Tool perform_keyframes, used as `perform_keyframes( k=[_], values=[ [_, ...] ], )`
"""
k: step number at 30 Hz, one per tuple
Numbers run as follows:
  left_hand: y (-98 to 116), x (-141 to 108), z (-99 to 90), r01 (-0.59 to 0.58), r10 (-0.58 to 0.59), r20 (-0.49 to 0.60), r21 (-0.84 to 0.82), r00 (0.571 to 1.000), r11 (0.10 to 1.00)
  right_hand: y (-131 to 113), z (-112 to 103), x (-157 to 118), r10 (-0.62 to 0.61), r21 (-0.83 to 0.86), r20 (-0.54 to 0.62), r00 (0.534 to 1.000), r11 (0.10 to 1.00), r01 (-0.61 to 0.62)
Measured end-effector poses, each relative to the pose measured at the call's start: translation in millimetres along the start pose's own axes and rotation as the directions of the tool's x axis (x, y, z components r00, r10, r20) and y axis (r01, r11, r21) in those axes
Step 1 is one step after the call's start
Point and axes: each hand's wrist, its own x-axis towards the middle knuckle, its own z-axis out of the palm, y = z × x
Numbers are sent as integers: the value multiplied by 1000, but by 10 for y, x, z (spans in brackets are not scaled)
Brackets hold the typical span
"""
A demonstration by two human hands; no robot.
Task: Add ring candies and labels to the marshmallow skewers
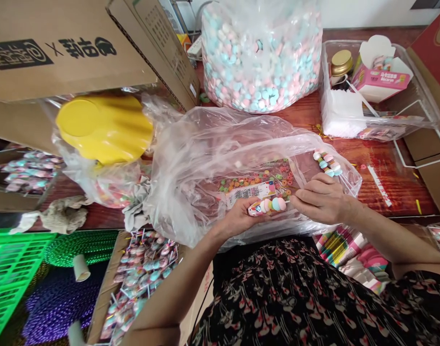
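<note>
My left hand (244,215) is closed around a candy skewer (268,206), its pastel pieces lying sideways over the clear plastic bag (191,158). A printed wrapper end shows at the skewer's left. At its right end a thin white stick points to my right hand (319,199), whose fingers are pinched together at the stick; their tips are partly hidden. Two more candy skewers (327,163) lie on the plastic just beyond my right hand. Orange and green ring candies (277,175) and a white printed label (250,191) show under my hands.
A big bag of pastel candies (261,62) stands at the back. Right of it is a clear bin (382,120) with a pink box. A yellow bowl (104,127) and cardboard box (71,43) are left. Wrapped skewers (147,264) fill a box below the table edge.
</note>
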Motion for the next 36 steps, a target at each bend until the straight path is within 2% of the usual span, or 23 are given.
perform_keyframes(
  k=[6, 9, 12, 14, 16, 18, 20, 22, 24, 27, 29, 33, 36],
  values=[
    [82, 36, 33, -13, 5, 114, 68, 993, 998, 0, 41, 127, -108, 33, 0, 994, 994, 108],
    [77, 48, 68, -23, 17, 116, 55, 993, 998, -7, 103, 173, -117, 60, -4, 993, 991, 117],
    [-5, 51, 80, -72, 75, -55, 57, 996, 996, -26, 171, 186, -17, 73, 39, 999, 997, 14],
    [-83, 51, 55, -132, 166, -203, 174, 965, 976, -47, 199, 178, 86, 80, 103, 991, 992, -94],
    [-150, 51, 8, -162, 281, -261, 399, 924, 903, -70, 200, 167, 164, 90, 144, 976, 980, -178],
    [-188, 49, -38, -154, 360, -234, 606, 903, 781, -88, 176, 164, 205, 106, 138, 969, 970, -220],
    [-189, 44, -63, -131, 384, -201, 717, 901, 685, -99, 136, 174, 216, 112, 118, 969, 967, -229],
    [-158, 36, -56, -102, 362, -193, 748, 912, 655, -108, 98, 195, 207, 119, 110, 972, 968, -220],
    [-112, 28, -20, -91, 309, -189, 703, 932, 705, -125, 77, 221, 186, 124, 108, 977, 972, -199],
    [-61, 27, 58, -107, 219, -150, 534, 964, 838, -177, 92, 250, 137, 106, 65, 988, 984, -143],
    [-49, 31, 101, -110, 186, -128, 448, 974, 887, -212, 125, 253, 108, 78, 31, 994, 991, -110],
    [7, 8, 102, -90, 139, -76, 452, 987, 887, -193, 163, 216, 67, 96, 61, 996, 993, -72],
    [138, -37, 15, -122, 91, 88, 467, 992, 876, -95, 96, 188, 39, 132, 87, 995, 990, -50]
  ],
)
